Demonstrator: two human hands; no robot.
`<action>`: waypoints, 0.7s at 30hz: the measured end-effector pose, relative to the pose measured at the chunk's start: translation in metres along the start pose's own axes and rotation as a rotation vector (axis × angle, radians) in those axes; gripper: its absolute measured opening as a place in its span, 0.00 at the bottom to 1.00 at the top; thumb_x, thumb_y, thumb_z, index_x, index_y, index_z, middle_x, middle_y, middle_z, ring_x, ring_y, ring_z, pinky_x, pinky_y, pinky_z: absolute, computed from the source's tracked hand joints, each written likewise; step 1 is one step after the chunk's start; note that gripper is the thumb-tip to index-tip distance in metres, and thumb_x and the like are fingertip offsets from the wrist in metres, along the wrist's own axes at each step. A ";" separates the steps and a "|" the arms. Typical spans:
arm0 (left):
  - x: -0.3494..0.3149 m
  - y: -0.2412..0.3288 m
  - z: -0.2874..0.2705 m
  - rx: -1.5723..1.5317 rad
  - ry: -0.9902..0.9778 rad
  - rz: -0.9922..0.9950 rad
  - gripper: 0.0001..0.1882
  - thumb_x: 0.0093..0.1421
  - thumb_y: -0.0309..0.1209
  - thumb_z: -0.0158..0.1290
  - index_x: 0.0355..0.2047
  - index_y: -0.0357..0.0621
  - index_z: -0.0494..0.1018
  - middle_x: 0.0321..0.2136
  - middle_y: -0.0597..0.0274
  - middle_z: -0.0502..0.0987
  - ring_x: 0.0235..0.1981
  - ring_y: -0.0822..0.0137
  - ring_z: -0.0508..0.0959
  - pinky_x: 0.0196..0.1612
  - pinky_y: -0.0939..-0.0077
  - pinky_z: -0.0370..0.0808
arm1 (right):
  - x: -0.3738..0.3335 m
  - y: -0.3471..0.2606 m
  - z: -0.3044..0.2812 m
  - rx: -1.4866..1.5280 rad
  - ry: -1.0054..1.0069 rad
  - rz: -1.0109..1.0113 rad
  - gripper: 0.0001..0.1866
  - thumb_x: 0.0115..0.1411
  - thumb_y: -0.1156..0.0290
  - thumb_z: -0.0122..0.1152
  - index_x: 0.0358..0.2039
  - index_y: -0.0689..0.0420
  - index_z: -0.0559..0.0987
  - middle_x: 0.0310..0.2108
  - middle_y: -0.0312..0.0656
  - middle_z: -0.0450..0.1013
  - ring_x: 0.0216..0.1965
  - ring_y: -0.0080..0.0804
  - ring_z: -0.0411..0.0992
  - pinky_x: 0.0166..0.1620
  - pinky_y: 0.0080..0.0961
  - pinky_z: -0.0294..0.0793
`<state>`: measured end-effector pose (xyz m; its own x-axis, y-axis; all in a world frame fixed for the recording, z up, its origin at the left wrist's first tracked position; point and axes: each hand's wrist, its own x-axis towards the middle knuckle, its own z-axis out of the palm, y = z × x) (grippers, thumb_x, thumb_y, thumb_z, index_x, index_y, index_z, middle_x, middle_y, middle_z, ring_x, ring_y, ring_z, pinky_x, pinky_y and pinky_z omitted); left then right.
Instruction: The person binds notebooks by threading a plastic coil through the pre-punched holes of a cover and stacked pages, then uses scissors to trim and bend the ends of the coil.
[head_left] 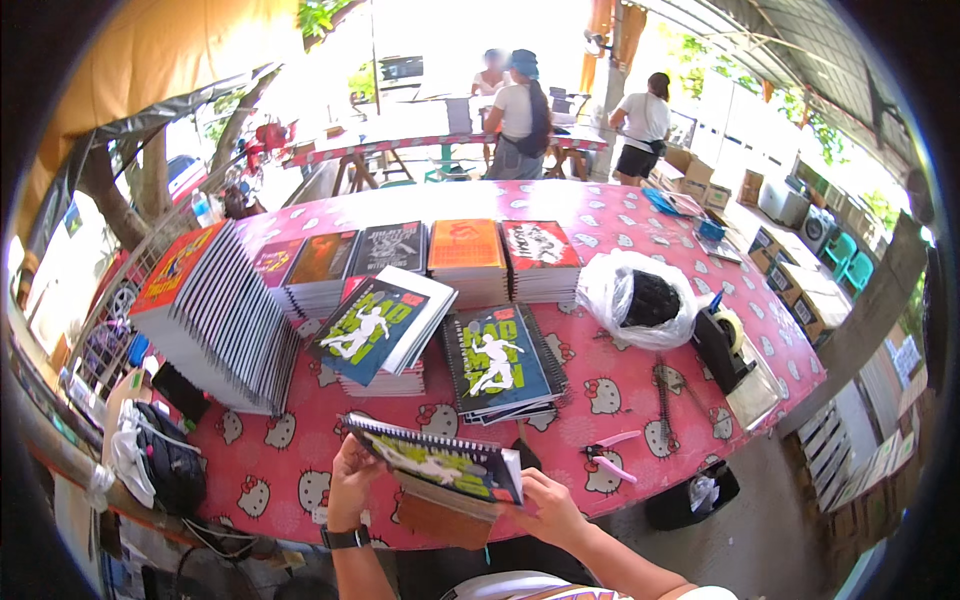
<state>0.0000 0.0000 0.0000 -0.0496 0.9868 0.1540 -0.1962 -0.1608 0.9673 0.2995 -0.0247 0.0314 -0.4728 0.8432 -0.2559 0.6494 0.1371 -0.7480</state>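
Gripping the notebook (432,460) over the near edge of the desk (552,436), the left hand (355,474) is steadying one end while the right hand (549,510) is pinching the other, even support likely keeping it from bending.

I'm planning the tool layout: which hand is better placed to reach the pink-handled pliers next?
Probably the right hand: it holds the right end of the spiral notebook, nearer the pink-handled pliers ahead and to its right. The left hand grips the opposite end.
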 end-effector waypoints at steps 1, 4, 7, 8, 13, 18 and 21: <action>-0.001 0.008 0.003 -0.105 -0.026 0.026 0.28 0.50 0.33 0.58 0.52 0.42 0.65 0.38 0.59 0.74 0.41 0.70 0.70 0.49 0.76 0.64 | 0.001 0.000 0.004 0.001 0.207 -0.286 0.38 0.53 0.66 0.64 0.59 0.52 0.54 0.56 0.44 0.59 0.53 0.42 0.63 0.53 0.34 0.65; -0.011 0.005 0.027 -0.219 -0.030 0.080 0.25 0.52 0.35 0.56 0.50 0.40 0.66 0.36 0.59 0.74 0.40 0.72 0.70 0.46 0.78 0.65 | -0.008 0.014 0.022 0.177 0.391 -0.525 0.39 0.51 0.69 0.65 0.59 0.54 0.53 0.54 0.47 0.59 0.52 0.45 0.63 0.53 0.35 0.64; -0.012 -0.004 0.043 -0.159 0.005 0.168 0.21 0.55 0.34 0.54 0.47 0.37 0.66 0.34 0.61 0.73 0.37 0.73 0.70 0.43 0.77 0.65 | 0.003 0.017 0.050 0.361 0.399 -0.469 0.40 0.52 0.68 0.64 0.60 0.56 0.51 0.54 0.52 0.57 0.52 0.50 0.62 0.54 0.35 0.63; -0.010 -0.011 0.042 -0.154 0.113 0.205 0.19 0.57 0.36 0.53 0.45 0.39 0.67 0.34 0.61 0.72 0.37 0.72 0.70 0.44 0.76 0.66 | 0.008 0.017 0.056 0.264 0.392 -0.426 0.40 0.52 0.68 0.63 0.61 0.56 0.50 0.54 0.53 0.56 0.53 0.51 0.61 0.54 0.36 0.62; -0.005 -0.004 0.027 0.087 0.408 0.176 0.12 0.58 0.36 0.52 0.36 0.41 0.71 0.28 0.65 0.73 0.33 0.73 0.70 0.42 0.78 0.64 | 0.017 0.015 0.006 -0.060 0.266 -0.664 0.32 0.45 0.79 0.57 0.55 0.57 0.65 0.52 0.53 0.64 0.49 0.49 0.65 0.51 0.38 0.65; -0.006 -0.003 0.038 -0.096 0.339 0.121 0.14 0.58 0.34 0.52 0.41 0.38 0.73 0.28 0.65 0.74 0.31 0.76 0.71 0.40 0.80 0.65 | 0.017 0.127 -0.119 -0.048 1.078 0.039 0.12 0.50 0.73 0.57 0.36 0.60 0.78 0.37 0.49 0.74 0.41 0.42 0.70 0.45 0.34 0.69; 0.000 -0.005 0.043 -0.139 0.300 0.128 0.15 0.60 0.36 0.49 0.41 0.37 0.73 0.29 0.66 0.75 0.30 0.77 0.71 0.41 0.80 0.65 | 0.004 0.234 -0.155 -0.665 1.227 0.619 0.16 0.50 0.62 0.63 0.37 0.58 0.77 0.42 0.48 0.70 0.49 0.43 0.64 0.49 0.33 0.67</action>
<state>0.0430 0.0017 0.0038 -0.3635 0.9127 0.1866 -0.3004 -0.3044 0.9039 0.5423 0.0919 -0.0498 0.5183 0.7048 0.4844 0.8527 -0.4690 -0.2301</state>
